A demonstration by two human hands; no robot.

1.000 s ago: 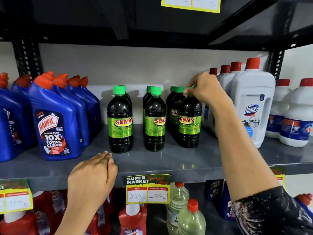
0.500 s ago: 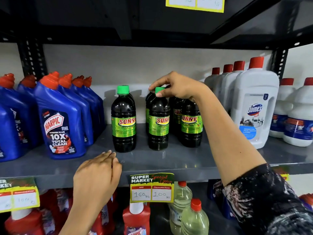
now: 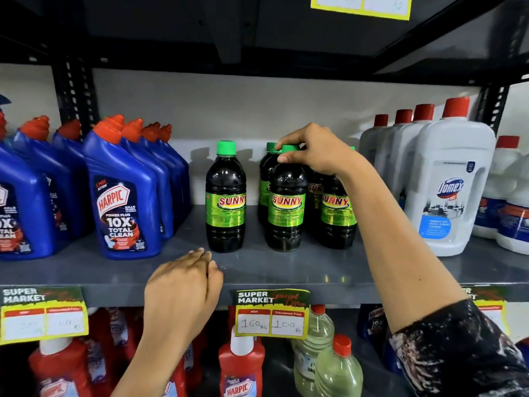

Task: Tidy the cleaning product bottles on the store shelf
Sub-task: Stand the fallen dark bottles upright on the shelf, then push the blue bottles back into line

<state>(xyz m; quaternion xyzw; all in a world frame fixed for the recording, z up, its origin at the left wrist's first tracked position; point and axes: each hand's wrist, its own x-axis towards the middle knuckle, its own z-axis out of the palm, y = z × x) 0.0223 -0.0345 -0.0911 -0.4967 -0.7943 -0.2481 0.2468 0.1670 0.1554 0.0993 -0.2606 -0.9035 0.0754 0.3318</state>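
Left to right on the grey shelf (image 3: 315, 270): blue Harpic bottles (image 3: 126, 196) in rows running front to back, upright, red nozzles tilted left. Next, lone Sunny bottle (image 3: 226, 196), upright, long axis vertical, label facing out, standing apart from the rest. Left hand (image 3: 183, 287) lies flat on the shelf's front edge just below it, fingers together, holding nothing. Middle Sunny bottle (image 3: 286, 202) is upright, label forward; right hand (image 3: 315, 150) is curled over its green cap, fingertips pinching it. More Sunny bottles crowd close behind and to its right, partly hidden by the forearm. White Domex bottles (image 3: 449, 190) stand upright, far right. Price tag (image 3: 272, 313) hangs below the edge.
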